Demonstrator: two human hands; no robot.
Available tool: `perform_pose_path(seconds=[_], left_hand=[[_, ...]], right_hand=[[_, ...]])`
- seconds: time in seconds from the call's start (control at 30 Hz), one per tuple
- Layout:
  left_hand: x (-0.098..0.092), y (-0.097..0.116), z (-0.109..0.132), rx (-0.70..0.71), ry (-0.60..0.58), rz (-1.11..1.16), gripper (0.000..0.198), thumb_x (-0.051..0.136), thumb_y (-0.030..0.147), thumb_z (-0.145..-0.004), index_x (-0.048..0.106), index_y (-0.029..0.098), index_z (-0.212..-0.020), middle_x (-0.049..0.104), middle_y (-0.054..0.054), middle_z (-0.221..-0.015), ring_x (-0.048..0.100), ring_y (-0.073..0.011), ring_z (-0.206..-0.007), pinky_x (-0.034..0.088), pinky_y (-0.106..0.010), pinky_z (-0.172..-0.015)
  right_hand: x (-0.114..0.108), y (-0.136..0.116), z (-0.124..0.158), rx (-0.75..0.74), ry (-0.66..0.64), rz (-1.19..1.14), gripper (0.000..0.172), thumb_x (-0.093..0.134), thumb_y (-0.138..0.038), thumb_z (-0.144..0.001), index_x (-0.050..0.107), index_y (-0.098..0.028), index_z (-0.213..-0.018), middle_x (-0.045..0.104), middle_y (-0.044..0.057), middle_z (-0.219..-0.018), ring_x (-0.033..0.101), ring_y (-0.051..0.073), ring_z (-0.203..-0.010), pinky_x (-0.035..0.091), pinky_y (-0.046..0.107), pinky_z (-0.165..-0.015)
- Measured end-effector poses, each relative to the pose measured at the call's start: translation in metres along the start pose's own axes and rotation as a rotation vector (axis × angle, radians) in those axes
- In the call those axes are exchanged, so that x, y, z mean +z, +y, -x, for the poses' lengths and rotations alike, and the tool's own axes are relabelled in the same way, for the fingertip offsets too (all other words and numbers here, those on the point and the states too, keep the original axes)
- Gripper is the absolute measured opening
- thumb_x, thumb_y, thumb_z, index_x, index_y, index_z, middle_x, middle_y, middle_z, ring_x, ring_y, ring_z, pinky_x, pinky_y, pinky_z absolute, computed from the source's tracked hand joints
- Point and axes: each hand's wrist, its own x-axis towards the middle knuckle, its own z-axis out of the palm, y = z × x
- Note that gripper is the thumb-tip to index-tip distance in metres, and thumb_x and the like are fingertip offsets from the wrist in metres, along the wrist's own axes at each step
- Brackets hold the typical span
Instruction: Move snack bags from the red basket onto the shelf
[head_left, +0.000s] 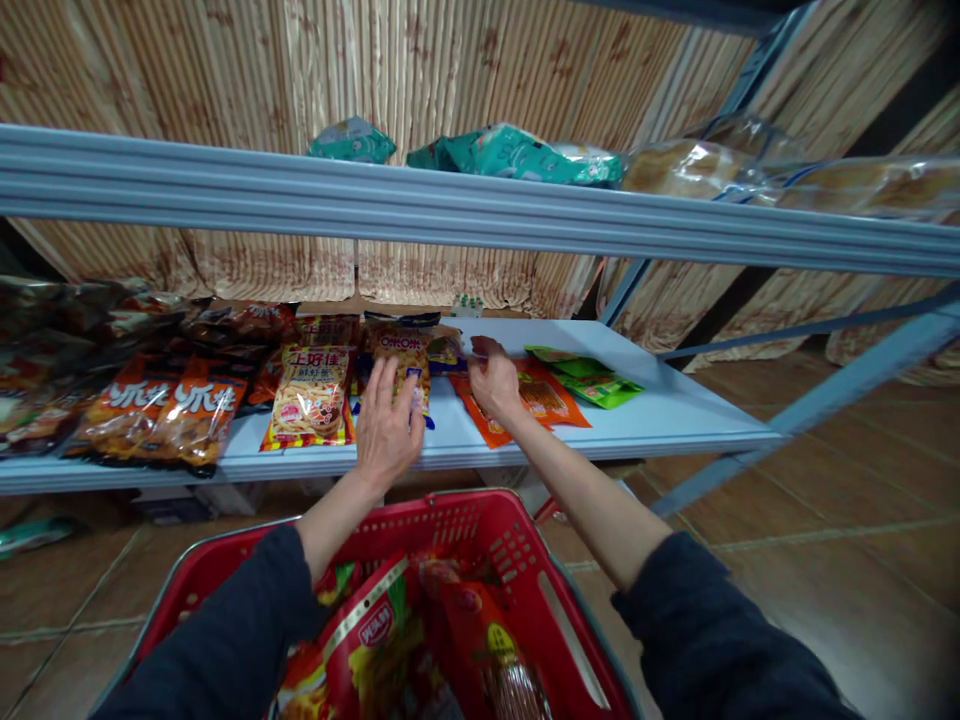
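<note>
My left hand (390,425) lies with its fingers stretched out over the front of a yellow-brown snack bag (405,350) with a dark blue edge. Beside it stands a yellow and red snack bag (309,395). My right hand (495,385) is over the left side of some flat orange packets (551,395). Its fingers curl inward at a dark reddish patch, and whatever they hold is hidden. Another snack bag (448,345) lies between and behind the hands. Green packets (589,378) lie to the right of the orange ones.
Below my arms stands a red basket (480,510) with several snack packs inside. Black and orange snack bags (165,405) fill the left of the light blue shelf (697,410). An upper shelf beam (450,210) crosses above my hands, with teal packs (517,155) on that level.
</note>
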Motion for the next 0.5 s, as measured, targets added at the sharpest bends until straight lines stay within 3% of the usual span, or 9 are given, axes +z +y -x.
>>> perform_pose_path(seconds=[0.03, 0.1, 0.17, 0.23, 0.3, 0.37, 0.43, 0.5], left_hand=[[-0.011, 0.003, 0.015, 0.008, -0.075, 0.069, 0.035, 0.041, 0.023, -0.085, 0.057, 0.016, -0.114, 0.049, -0.011, -0.131, 0.040, -0.0236, -0.125, 0.034, -0.038, -0.102], [-0.034, 0.006, 0.049, -0.036, -0.321, 0.193, 0.029, 0.036, 0.023, -0.087, 0.062, 0.019, -0.099, 0.062, -0.007, -0.109, 0.057, -0.0178, -0.103, 0.043, -0.030, -0.091], [-0.055, 0.003, 0.086, -0.079, -0.669, 0.210, 0.030, 0.034, 0.025, -0.087, 0.063, 0.021, -0.095, 0.066, -0.005, -0.096, 0.062, -0.0176, -0.090, 0.047, -0.030, -0.081], [-0.068, -0.005, 0.123, -0.143, -0.954, 0.080, 0.033, 0.041, 0.032, -0.084, 0.060, 0.020, -0.109, 0.065, -0.010, -0.106, 0.062, -0.0243, -0.094, 0.047, -0.036, -0.081], [-0.074, -0.014, 0.155, -0.234, -1.021, -0.101, 0.049, 0.048, 0.035, -0.081, 0.051, 0.011, -0.123, 0.057, -0.020, -0.121, 0.056, -0.0319, -0.107, 0.043, -0.043, -0.086], [-0.073, -0.022, 0.177, -0.287, -1.061, -0.104, 0.053, 0.058, 0.030, -0.074, 0.052, 0.007, -0.121, 0.061, -0.023, -0.113, 0.057, -0.0333, -0.106, 0.042, -0.042, -0.088], [-0.069, -0.026, 0.186, -0.322, -1.036, -0.094, 0.041, 0.054, 0.023, -0.076, 0.057, 0.009, -0.114, 0.065, -0.022, -0.103, 0.060, -0.0317, -0.101, 0.043, -0.040, -0.085], [-0.067, -0.027, 0.184, -0.354, -0.993, -0.075, 0.029, 0.046, 0.019, -0.080, 0.061, 0.014, -0.105, 0.068, -0.017, -0.095, 0.063, -0.0291, -0.095, 0.045, -0.038, -0.080]], right_hand=[[-0.009, -0.008, 0.016, -0.036, 0.011, -0.075, 0.034, 0.037, -0.021, -0.087, 0.048, -0.014, -0.118, 0.061, 0.012, -0.112, 0.056, 0.019, -0.103, 0.043, 0.030, -0.090], [-0.027, -0.022, 0.054, -0.053, -0.145, -0.220, 0.031, 0.036, -0.027, -0.089, 0.051, -0.016, -0.114, 0.066, 0.007, -0.093, 0.062, 0.016, -0.084, 0.047, 0.028, -0.079], [-0.043, -0.031, 0.096, -0.091, -0.469, -0.266, 0.029, 0.040, -0.032, -0.088, 0.056, -0.018, -0.107, 0.066, 0.002, -0.080, 0.062, 0.014, -0.073, 0.047, 0.026, -0.072], [-0.051, -0.034, 0.138, -0.134, -0.848, -0.254, 0.028, 0.045, -0.035, -0.086, 0.061, -0.020, -0.103, 0.068, 0.002, -0.084, 0.062, 0.015, -0.076, 0.046, 0.026, -0.072], [-0.048, -0.034, 0.177, -0.071, -1.048, -0.170, 0.034, 0.051, -0.038, -0.082, 0.060, -0.020, -0.110, 0.068, 0.006, -0.097, 0.063, 0.018, -0.086, 0.046, 0.029, -0.076], [-0.035, -0.035, 0.210, 0.060, -1.163, -0.086, 0.047, 0.055, -0.041, -0.078, 0.055, -0.019, -0.120, 0.067, 0.009, -0.104, 0.062, 0.022, -0.091, 0.046, 0.032, -0.078], [-0.020, -0.041, 0.235, 0.143, -1.107, -0.088, 0.051, 0.065, -0.039, -0.070, 0.057, -0.017, -0.116, 0.067, 0.010, -0.101, 0.062, 0.024, -0.090, 0.046, 0.032, -0.077], [-0.010, -0.048, 0.251, 0.217, -0.984, -0.164, 0.037, 0.068, -0.033, -0.066, 0.064, -0.015, -0.099, 0.068, 0.008, -0.090, 0.062, 0.023, -0.083, 0.045, 0.032, -0.074]])
